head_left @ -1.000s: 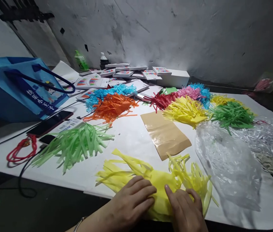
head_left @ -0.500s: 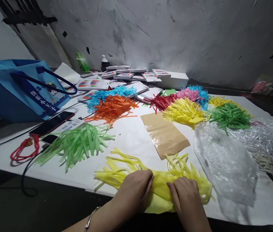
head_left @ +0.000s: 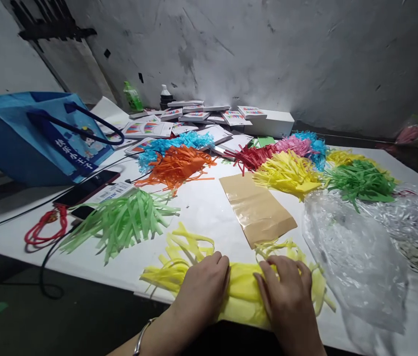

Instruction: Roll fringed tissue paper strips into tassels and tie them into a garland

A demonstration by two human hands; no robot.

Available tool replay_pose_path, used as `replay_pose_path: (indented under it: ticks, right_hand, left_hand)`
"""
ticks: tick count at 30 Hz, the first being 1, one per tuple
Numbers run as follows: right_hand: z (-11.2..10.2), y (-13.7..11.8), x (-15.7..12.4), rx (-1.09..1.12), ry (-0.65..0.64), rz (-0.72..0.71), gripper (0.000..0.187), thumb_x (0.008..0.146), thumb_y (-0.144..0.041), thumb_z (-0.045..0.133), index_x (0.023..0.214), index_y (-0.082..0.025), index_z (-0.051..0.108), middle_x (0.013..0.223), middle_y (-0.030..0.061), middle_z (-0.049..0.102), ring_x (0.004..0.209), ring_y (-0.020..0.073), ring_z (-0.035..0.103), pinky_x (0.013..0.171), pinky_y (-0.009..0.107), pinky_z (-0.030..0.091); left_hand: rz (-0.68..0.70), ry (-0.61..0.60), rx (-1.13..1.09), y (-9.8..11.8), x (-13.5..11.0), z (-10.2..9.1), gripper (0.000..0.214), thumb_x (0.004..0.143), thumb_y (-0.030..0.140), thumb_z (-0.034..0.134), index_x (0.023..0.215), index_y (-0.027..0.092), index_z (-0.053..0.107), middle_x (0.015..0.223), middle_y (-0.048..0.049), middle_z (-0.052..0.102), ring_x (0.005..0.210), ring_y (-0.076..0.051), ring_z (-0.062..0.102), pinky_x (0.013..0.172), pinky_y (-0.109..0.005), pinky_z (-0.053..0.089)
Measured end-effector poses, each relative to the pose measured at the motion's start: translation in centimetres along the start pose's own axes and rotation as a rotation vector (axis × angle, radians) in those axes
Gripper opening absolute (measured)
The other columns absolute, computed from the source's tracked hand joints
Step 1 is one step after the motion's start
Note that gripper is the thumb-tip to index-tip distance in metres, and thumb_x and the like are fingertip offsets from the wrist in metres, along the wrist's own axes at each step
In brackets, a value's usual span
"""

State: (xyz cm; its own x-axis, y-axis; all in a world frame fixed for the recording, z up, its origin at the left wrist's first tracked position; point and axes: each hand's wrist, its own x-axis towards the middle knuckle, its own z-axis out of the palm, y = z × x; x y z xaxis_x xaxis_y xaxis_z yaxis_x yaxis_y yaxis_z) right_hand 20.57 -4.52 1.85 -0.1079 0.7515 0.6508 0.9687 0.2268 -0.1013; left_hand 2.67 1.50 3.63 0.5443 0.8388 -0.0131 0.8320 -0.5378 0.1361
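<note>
Both my hands press on a yellow fringed tissue paper piece at the near edge of the white table. My left hand curls over the left part of its rolled middle. My right hand curls over the right part. The fingers of both are bent round the yellow roll. Yellow fringe strips stick out to the left and right of my hands. A brown paper pouch lies just beyond the roll.
A light green tassel lies to the left, and orange, blue, red, pink, yellow and dark green tassels farther back. A blue bag, phone, red cord, clear plastic bags and small boxes are around.
My hands have rolled the yellow paper's middle tighter and moved slightly forward; the fringe ends have drawn in closer to the roll.
</note>
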Motion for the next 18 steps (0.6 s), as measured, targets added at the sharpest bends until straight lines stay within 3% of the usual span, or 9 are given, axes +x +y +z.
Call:
replay_pose_path:
  ticks: [4,8,11,14,16,18]
  right_hand:
    - [0.2,-1.3,-1.1,0.193,0.013,-0.187,0.018,0.099,-0.018,0.05,0.101,-0.017,0.068,0.091,0.004,0.075,0.095,0.022,0.067,0.107,0.043,0.029]
    - [1.2,-1.3,-2.5,0.204,0.007,-0.224,0.025,0.099,-0.015,0.044,0.1,-0.015,0.07,0.092,0.0054,0.076,0.093,0.0205,0.069,0.115,0.043,0.025]
    - [1.5,-0.9,-3.0,0.205,0.024,-0.237,0.036,0.101,-0.012,0.034,0.102,-0.014,0.07,0.096,0.0072,0.077,0.096,0.0206,0.069,0.117,0.043,0.025]
    - [1.4,-0.9,-3.0,0.227,0.074,-0.189,0.031,0.1,-0.011,0.039,0.101,-0.012,0.07,0.095,0.0084,0.077,0.094,0.0198,0.07,0.117,0.044,0.029]
    - [1.1,-1.0,-2.8,0.248,0.123,-0.165,0.025,0.097,-0.01,0.045,0.099,-0.011,0.07,0.092,0.0083,0.076,0.091,0.0187,0.071,0.116,0.043,0.031]
    - [0.9,-1.3,-2.6,0.256,0.131,-0.151,0.02,0.095,-0.013,0.051,0.101,-0.011,0.07,0.093,0.0085,0.076,0.092,0.0197,0.07,0.115,0.043,0.032]
  left_hand:
    - [-0.032,-0.104,-0.027,0.0,0.5,-0.8,0.019,0.094,0.006,0.048,0.085,0.018,0.06,0.075,-0.0055,0.07,0.069,-0.025,0.068,0.055,-0.029,0.035]
    - [-0.042,-0.097,-0.034,-0.4,0.5,-1.6,0.021,0.095,0.008,0.047,0.083,0.019,0.06,0.07,-0.0038,0.069,0.062,-0.023,0.066,0.053,-0.029,0.032]
    - [0.017,0.082,-0.044,-1.2,0.0,-1.9,0.016,0.091,0.006,0.052,0.089,0.019,0.061,0.084,-0.0061,0.07,0.077,-0.025,0.065,0.064,-0.032,0.042]
    - [0.235,0.301,-0.073,-1.5,-0.7,-1.5,0.017,0.087,0.015,0.064,0.103,0.02,0.061,0.107,-0.0081,0.068,0.099,-0.029,0.059,0.088,-0.044,0.041]
    - [0.394,0.376,-0.068,-1.4,-1.1,-0.6,0.014,0.088,0.021,0.067,0.101,0.022,0.061,0.107,-0.0054,0.068,0.1,-0.027,0.057,0.095,-0.046,0.036]
    - [0.466,0.418,-0.053,-1.2,-1.4,0.5,0.005,0.091,0.018,0.064,0.089,0.021,0.059,0.097,-0.002,0.068,0.092,-0.022,0.057,0.095,-0.043,0.035]
